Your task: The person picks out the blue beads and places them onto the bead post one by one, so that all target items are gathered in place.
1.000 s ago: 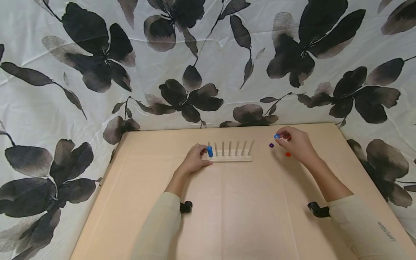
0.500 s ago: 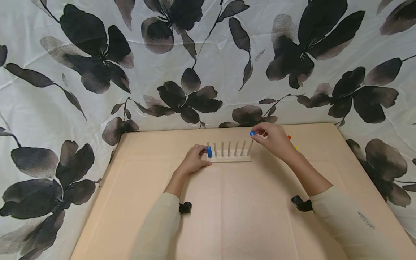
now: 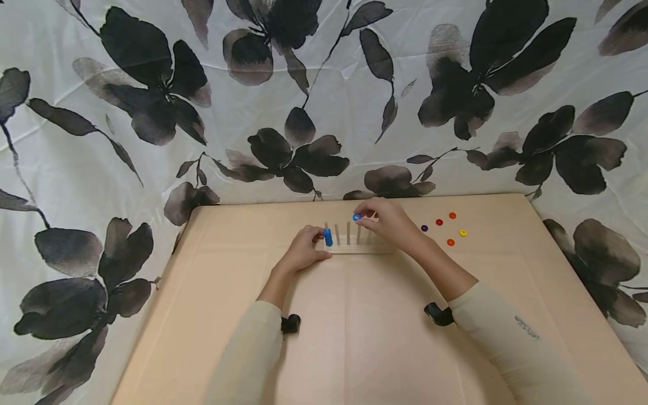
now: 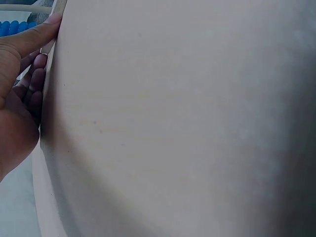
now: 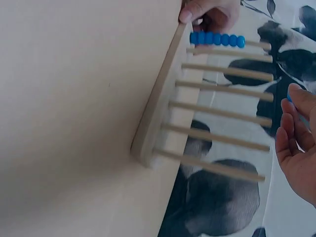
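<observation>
A wooden peg rack (image 3: 360,251) with several upright pegs stands near the table's far edge. Blue beads (image 3: 328,238) are stacked on its leftmost peg; the right wrist view shows this row of beads (image 5: 217,39) leaving the peg's tip bare. My left hand (image 3: 302,247) grips the rack's left end, thumb along the front of the base, as the left wrist view of that hand (image 4: 22,84) also shows. Above the middle pegs, my right hand (image 3: 388,222) pinches a blue bead (image 3: 356,217) between thumb and fingertips. That bead is mostly hidden in the right wrist view.
Right of the rack lie loose beads: a purple one (image 3: 424,228), a red one (image 3: 439,222), a yellow one (image 3: 463,233) and orange ones (image 3: 450,242). A floral cloth (image 3: 374,112) hangs behind the light table (image 3: 385,320).
My right hand has carried the blue bead leftward from the loose beads, past the rack's right end, to over its middle pegs. My left hand stays on the rack.
</observation>
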The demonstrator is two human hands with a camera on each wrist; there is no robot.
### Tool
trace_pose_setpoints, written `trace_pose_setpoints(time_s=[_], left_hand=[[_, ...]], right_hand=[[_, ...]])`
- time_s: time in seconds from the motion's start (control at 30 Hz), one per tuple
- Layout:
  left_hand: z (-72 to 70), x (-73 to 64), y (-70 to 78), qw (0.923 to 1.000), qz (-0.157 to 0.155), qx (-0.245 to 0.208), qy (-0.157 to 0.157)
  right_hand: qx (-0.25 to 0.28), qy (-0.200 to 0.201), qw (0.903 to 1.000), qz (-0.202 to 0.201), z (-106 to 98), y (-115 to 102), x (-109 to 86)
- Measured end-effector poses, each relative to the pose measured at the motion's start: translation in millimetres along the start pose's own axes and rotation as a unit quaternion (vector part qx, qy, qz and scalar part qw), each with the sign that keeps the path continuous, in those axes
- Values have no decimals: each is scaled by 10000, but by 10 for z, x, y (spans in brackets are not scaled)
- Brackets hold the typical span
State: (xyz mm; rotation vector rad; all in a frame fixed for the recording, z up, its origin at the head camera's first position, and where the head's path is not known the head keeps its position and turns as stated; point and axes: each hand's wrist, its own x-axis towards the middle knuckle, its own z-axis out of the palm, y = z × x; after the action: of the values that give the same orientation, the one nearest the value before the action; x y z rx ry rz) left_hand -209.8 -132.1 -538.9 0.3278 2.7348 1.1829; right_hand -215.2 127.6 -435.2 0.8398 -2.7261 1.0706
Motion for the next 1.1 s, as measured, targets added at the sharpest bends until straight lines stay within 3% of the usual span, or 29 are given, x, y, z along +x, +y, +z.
trace_pose_setpoints(time_s=[0.27, 0.5, 0.77, 1.1], left_hand=[[-1, -13, -16, 9999, 49, 91, 57], [12, -23, -23, 9998, 75, 160, 32], [9, -10, -15, 9996, 179, 165, 141], [7, -24, -4, 9996, 197, 178, 104]], right_hand=[[-330, -313, 9988, -154, 161, -182, 155], [-694, -356, 9954, -563, 271, -275, 269], [-665, -690, 9943, -462, 348, -349, 338], [-932, -750, 9913, -548, 447, -324, 365]])
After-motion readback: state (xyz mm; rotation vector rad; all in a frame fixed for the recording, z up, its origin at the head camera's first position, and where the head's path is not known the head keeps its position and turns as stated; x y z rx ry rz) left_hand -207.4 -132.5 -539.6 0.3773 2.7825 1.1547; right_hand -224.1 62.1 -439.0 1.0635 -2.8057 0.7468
